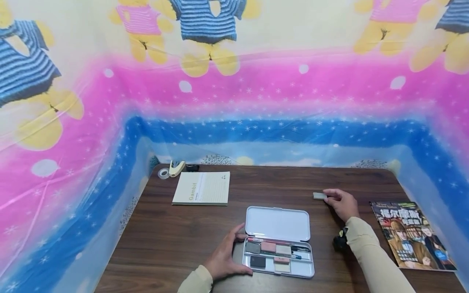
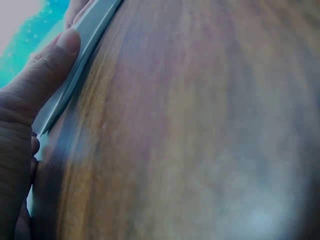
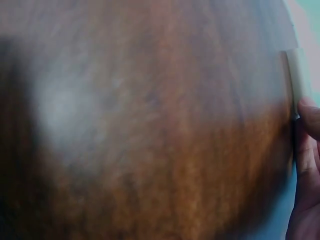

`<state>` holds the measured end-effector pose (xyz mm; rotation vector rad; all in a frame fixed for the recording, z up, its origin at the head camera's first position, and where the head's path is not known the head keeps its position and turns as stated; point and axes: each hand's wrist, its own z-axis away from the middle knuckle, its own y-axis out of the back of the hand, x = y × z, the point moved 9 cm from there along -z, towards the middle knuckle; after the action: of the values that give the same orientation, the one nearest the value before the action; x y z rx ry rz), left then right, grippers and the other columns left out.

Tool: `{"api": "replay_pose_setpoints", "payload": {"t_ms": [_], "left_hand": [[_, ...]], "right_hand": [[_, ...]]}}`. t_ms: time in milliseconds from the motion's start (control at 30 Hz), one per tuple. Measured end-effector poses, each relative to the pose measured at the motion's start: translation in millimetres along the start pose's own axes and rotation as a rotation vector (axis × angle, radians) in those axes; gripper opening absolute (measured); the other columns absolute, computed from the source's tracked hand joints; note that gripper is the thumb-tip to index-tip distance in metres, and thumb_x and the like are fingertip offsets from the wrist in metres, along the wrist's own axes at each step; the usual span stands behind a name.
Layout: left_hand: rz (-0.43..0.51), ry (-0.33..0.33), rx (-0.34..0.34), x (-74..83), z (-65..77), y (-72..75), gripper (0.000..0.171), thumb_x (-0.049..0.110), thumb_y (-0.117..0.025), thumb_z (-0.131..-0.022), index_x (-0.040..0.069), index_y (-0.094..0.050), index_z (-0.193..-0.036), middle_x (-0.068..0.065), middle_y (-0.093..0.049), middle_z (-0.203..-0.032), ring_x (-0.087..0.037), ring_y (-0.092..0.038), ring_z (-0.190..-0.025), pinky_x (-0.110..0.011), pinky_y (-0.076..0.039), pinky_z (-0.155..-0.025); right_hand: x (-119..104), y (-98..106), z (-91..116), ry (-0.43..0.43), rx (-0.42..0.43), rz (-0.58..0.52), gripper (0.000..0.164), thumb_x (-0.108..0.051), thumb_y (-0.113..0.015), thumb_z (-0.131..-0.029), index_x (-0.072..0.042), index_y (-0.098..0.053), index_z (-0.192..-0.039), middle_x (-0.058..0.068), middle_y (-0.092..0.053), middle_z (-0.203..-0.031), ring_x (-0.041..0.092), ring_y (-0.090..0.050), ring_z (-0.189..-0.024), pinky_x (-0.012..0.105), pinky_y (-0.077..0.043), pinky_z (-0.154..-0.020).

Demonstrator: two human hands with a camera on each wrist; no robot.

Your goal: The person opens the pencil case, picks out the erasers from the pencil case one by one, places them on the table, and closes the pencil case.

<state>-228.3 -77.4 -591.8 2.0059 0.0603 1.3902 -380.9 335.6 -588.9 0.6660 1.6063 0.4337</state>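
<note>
White enamel-like gloss marks the pencil case [image 1: 302, 267] in the head view, its lid [image 1: 277, 224] laid back and its tray facing us on the dark wooden table [image 1: 146, 244]. We see the left hand [image 1: 228, 254] spanning the case's left end, thumb at the near corner and fingers towards the hinge, a wide hold around the edge. Well apart, the right hand [image 1: 342, 203] has a small grey block [image 1: 319, 196] pinched by one end, fingers nearly closed, between the case and the magazine [image 1: 414, 236]. In the tray we make out a dark block [image 1: 258, 261], a pink block [image 1: 268, 247] and several pens; the near compartment has bare space at its right.

We judge the step in hand to be handling one piece while the case is steadied; whether the block is being set down or picked up, we cannot tell.

From the left wrist, we see the thumb pressed along the case's rim, the other fingers partly hidden behind it.

From the right wrist, we find the block at the picture's edge, thumb against it; contact with the table is unclear. We think a release here calls for lowering the block flat before loosening the pinch; a return to the tray calls for clearing the case's right wall.
</note>
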Motion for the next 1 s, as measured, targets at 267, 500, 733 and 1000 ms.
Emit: {"api": "replay_pose_setpoints", "payload": {"t_ms": [267,500,733,1000], "left_hand": [[-0.023,-0.047,0.033,3.4,1.8,-0.4,0.135,0.036,-0.104,-0.063,0.007,-0.021,-0.165,-0.001,-0.064,-0.138,-0.018,-0.057,-0.130,-0.043,-0.041,-0.118],[-0.018,-0.031,0.023,3.0,-0.4,-0.3,0.134,0.036,-0.104,-0.064,0.006,-0.021,-0.165,0.000,-0.064,-0.139,-0.018,-0.057,-0.131,-0.045,-0.040,-0.119],[-0.022,0.013,0.013,0.2,0.7,-0.8,0.135,0.039,-0.103,-0.063,0.007,-0.022,-0.165,0.002,-0.063,-0.140,-0.018,-0.056,-0.133,-0.049,-0.038,-0.120],[-0.037,-0.011,0.025,1.0,-0.1,-0.5,0.133,0.039,-0.103,-0.064,0.007,-0.022,-0.165,-0.001,-0.064,-0.139,-0.020,-0.056,-0.132,-0.050,-0.040,-0.118]], "right_hand": [[7.8,-2.3,-0.9,0.006,-0.005,-0.002,0.029,-0.004,-0.077,-0.096,-0.003,-0.076,-0.125,0.019,-0.077,-0.114,0.023,-0.070,-0.093,0.016,-0.051,-0.071],[11.6,0.6,8.1,-0.097,-0.028,-0.135,0.043,-0.018,-0.075,-0.100,-0.003,-0.067,-0.139,0.021,-0.069,-0.133,0.006,-0.067,-0.099,0.012,-0.051,-0.077],[-31.0,-10.9,57.6,-0.132,0.014,-0.332,0.043,-0.028,-0.077,-0.099,-0.005,-0.070,-0.134,0.015,-0.071,-0.131,0.000,-0.065,-0.103,0.014,-0.052,-0.084],[-96.3,-61.9,137.8,-0.053,-0.314,-0.360,0.027,-0.017,-0.082,-0.093,-0.006,-0.078,-0.117,0.009,-0.078,-0.110,0.010,-0.070,-0.093,0.024,-0.058,-0.080]]}}
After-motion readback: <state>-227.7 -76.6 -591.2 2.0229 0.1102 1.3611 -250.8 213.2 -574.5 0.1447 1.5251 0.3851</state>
